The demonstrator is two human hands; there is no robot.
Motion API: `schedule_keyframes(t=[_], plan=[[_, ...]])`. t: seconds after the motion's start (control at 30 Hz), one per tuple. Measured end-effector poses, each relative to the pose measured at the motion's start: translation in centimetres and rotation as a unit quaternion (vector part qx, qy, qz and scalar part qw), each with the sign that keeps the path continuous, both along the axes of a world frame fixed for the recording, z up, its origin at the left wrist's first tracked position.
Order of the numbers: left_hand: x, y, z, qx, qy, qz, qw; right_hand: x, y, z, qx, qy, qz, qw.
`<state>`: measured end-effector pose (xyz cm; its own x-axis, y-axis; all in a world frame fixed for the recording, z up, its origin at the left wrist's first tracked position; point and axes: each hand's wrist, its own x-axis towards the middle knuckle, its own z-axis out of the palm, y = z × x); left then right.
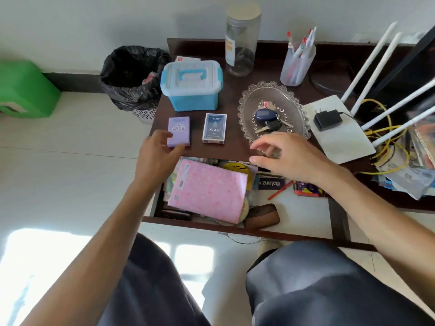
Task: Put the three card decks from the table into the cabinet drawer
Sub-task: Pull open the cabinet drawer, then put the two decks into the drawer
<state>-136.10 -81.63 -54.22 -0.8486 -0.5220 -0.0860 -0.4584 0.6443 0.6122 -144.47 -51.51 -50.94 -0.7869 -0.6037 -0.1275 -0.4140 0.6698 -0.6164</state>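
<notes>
A purple card deck [179,131] lies flat near the table's left front corner. My left hand [158,153] reaches it, fingers curled around its lower left corner and touching it. A dark blue card deck [214,128] lies just to its right, untouched. My right hand [288,154] hovers over the table's front edge with fingers spread; something small under its fingers is mostly hidden, so I cannot tell whether it holds a deck. Below the edge the cabinet drawer [237,230] stands pulled out and full, with a pink packet [208,190] on top.
A blue lidded box [191,84], a clear jar [241,41], a pen cup [297,63] and a glass dish with keys [270,112] stand behind the decks. A white router [341,128] with cables fills the right side. A bin with a black bag [134,76] stands left of the table.
</notes>
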Motion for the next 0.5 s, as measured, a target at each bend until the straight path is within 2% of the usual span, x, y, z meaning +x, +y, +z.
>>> schedule_keyframes(t=[0.1,0.27,0.37,0.5], plan=[[-4.2,-0.1,-0.5,-0.024,-0.079,0.023,0.996,-3.8,-6.5,-0.3,0.067,0.050,0.071,0.994],[-7.4,0.1,-1.3,-0.081,-0.189,-0.002,0.979,-7.6,-13.3,-2.0,0.214,0.106,0.149,0.959],[-8.1,-0.1,-1.5,-0.100,-0.196,-0.013,0.975,-8.6,-15.2,-3.5,0.250,0.093,0.160,0.951],[-8.1,0.0,-1.8,-0.099,-0.185,-0.005,0.978,-9.5,-16.1,-4.5,0.240,0.098,0.163,0.952]])
